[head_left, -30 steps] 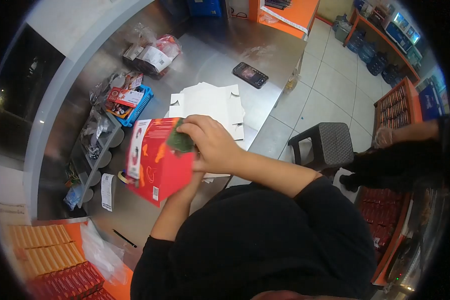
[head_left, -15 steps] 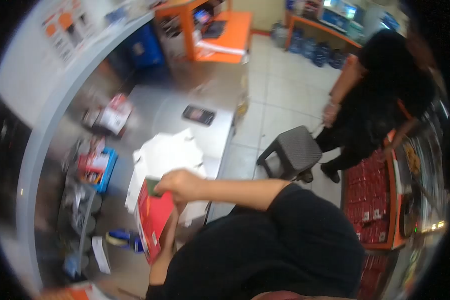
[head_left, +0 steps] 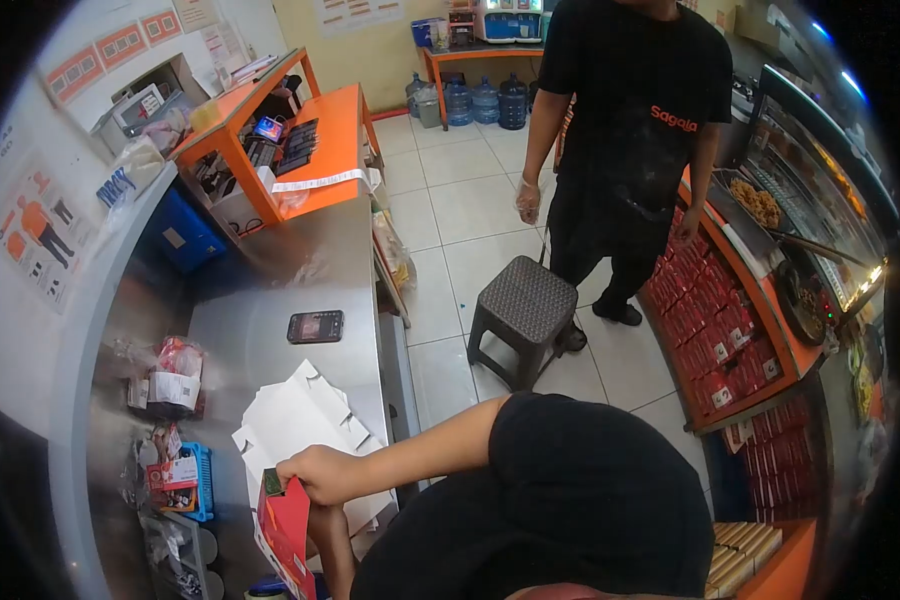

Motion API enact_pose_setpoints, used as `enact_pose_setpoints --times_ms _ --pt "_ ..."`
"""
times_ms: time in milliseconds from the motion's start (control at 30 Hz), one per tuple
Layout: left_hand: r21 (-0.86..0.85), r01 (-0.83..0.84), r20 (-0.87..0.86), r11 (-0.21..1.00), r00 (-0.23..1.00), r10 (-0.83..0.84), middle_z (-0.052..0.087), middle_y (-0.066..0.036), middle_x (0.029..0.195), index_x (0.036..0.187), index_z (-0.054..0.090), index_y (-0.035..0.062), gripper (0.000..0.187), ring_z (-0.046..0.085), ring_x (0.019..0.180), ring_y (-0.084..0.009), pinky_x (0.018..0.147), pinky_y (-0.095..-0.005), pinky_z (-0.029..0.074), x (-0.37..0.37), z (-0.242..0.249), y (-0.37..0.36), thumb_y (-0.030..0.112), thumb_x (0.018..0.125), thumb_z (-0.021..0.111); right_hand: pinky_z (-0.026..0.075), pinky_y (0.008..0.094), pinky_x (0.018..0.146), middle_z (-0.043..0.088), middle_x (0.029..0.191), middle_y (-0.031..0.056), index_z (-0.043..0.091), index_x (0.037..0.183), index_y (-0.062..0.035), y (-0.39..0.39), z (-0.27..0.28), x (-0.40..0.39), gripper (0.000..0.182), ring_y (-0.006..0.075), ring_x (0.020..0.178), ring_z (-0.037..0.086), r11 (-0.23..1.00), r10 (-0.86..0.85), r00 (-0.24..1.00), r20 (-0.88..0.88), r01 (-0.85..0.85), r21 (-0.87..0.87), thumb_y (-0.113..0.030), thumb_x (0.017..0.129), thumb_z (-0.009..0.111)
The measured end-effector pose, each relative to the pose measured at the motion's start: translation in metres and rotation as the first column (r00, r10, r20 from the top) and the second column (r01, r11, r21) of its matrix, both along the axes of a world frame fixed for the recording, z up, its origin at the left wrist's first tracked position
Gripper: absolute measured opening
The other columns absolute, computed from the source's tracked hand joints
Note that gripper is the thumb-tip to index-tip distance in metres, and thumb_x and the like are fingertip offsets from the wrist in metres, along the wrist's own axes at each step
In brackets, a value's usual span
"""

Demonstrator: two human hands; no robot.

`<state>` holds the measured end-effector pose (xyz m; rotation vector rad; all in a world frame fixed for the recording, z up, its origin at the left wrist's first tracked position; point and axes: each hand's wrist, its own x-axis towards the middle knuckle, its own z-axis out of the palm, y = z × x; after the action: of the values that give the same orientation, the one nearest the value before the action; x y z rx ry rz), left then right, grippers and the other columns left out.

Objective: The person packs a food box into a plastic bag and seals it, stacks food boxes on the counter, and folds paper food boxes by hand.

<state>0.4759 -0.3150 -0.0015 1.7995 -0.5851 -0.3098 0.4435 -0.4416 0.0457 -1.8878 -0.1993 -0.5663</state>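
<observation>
A red carton (head_left: pixel 288 535), partly folded, stands on edge in front of me at the counter's near end. My right hand (head_left: pixel 318 474) is closed at its top corner, with a small dark green piece (head_left: pixel 273 482) at the fingertips. Below it, my left hand (head_left: pixel 328 525) reaches up to the carton's inner side; its fingers are hidden behind the red panel and the right hand. Flat white carton blanks (head_left: pixel 300 420) lie stacked on the metal counter (head_left: pixel 240 310) just beyond my hands. A phone (head_left: pixel 316 326) lies face up farther along.
On the left are a blue basket (head_left: pixel 200 485) of small packs and a plastic-wrapped bundle (head_left: pixel 175 385). A grey stool (head_left: pixel 526 300) stands on the tiled floor beside a person in black (head_left: pixel 630 130). Red boxes (head_left: pixel 715 335) fill the orange-edged shelf at right.
The view has tilted up, so the carton and hands sit lower in it. My right hand stays at the carton's top. The other person now stands upright.
</observation>
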Motion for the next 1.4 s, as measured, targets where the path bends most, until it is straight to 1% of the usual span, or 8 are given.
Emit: enact_pose_setpoints --times_ms 400,667,833,1067,1200,1267,1333,1400 --pt "-0.083 -0.007 -0.008 0.997 1.0 0.006 0.059 -0.012 0.102 0.115 0.05 0.002 0.035 0.057 0.092 -0.0176 0.078 -0.0285 0.045 -0.008 0.018 0.004 0.023 0.088 0.057 0.042 0.0381 0.077 0.055 0.089 0.0063 0.061 0.07 -0.0087 0.001 -0.013 -0.009 0.004 0.0278 0.091 0.051 0.982 -0.027 0.987 0.158 0.056 -0.182 -0.008 0.067 0.064" --pt "-0.231 -0.081 -0.456 0.969 0.889 -0.034 0.056 -0.016 0.107 0.126 0.036 0.0009 0.042 0.06 0.09 -0.0225 0.075 -0.0297 0.049 0.01 0.017 0.028 0.016 0.09 0.052 0.036 0.0418 0.096 0.03 0.137 0.0231 0.045 0.13 -0.0171 -0.013 -0.042 -0.032 0.062 0.0399 0.114 0.042 0.961 0.211 0.977 -0.015 -0.21 -0.181 -0.014 0.07 0.063" --pt "-0.27 0.328 -0.453 0.905 0.787 -0.42 0.054 -0.018 0.115 0.13 0.031 0.0006 0.048 0.058 0.101 -0.0261 0.085 -0.0326 0.047 0.001 0.018 -0.01 0.021 0.091 0.051 0.032 0.0391 0.102 0.032 0.136 0.0223 0.04 0.134 -0.0156 -0.034 -0.07 -0.065 0.063 0.038 0.124 0.036 0.997 0.027 0.989 -0.146 -0.037 -0.067 -0.003 0.073 0.051" --pt "0.083 0.626 -0.337 0.775 0.75 -0.57 0.053 -0.014 0.122 0.13 0.04 0.0022 0.048 0.051 0.11 -0.0218 0.091 -0.0339 0.037 -0.077 0.053 -0.066 0.018 0.087 0.055 0.041 0.0358 0.092 0.05 0.12 0.0193 0.037 0.136 -0.0145 -0.073 -0.15 -0.146 0.063 0.0296 0.111 0.05 0.933 -0.219 0.937 -0.273 0.283 0.222 -0.004 0.074 0.044" --pt "0.148 0.527 0.232 0.837 0.804 -0.547 0.053 -0.015 0.122 0.128 0.042 0.0026 0.049 0.051 0.111 -0.0251 0.091 -0.0358 0.037 -0.115 0.075 -0.096 0.012 0.082 0.057 0.051 0.0314 0.062 0.058 0.104 0.0119 0.037 0.136 -0.0161 -0.08 -0.132 -0.241 0.061 0.021 0.079 0.06 0.697 -0.005 0.739 -0.674 0.485 0.527 -0.013 0.075 0.044" --pt "0.367 0.407 0.609 0.837 0.575 -0.547 0.054 -0.021 0.118 0.127 0.04 -0.0037 0.052 0.052 0.108 -0.0369 0.094 -0.0406 0.038 -0.112 0.074 -0.114 0.017 0.083 0.058 0.053 0.0372 0.067 0.065 0.086 0.0114 0.035 0.136 -0.0143 -0.078 -0.13 -0.287 0.059 0.0202 0.068 0.065 0.657 -0.068 0.709 -0.702 0.561 0.503 -0.011 0.077 0.04" --pt "0.373 0.35 0.615 0.859 0.6 -0.511 0.056 -0.022 0.114 0.127 0.041 -0.004 0.056 0.053 0.105 -0.0403 0.093 -0.0412 0.039 -0.128 0.068 -0.134 0.019 0.08 0.059 0.053 0.0357 0.067 0.064 0.092 0.0114 0.033 0.136 -0.0142 -0.077 -0.137 -0.331 0.058 0.022 0.074 0.064 0.591 -0.028 0.685 -0.728 0.599 0.541 -0.015 0.079 0.042" --pt "0.684 0.437 0.137 0.585 0.71 -0.69 0.059 -0.025 0.108 0.127 0.041 -0.0036 0.055 0.055 0.102 -0.0379 0.089 -0.0382 0.042 -0.151 0.067 -0.151 0.026 0.083 0.056 0.053 0.0361 0.067 0.061 0.099 0.0121 0.034 0.136 -0.0137 -0.073 -0.12 -0.377 0.058 0.0227 0.081 0.063 0.558 -0.053 0.654 -0.755 0.646 0.52 -0.018 0.079 0.044"
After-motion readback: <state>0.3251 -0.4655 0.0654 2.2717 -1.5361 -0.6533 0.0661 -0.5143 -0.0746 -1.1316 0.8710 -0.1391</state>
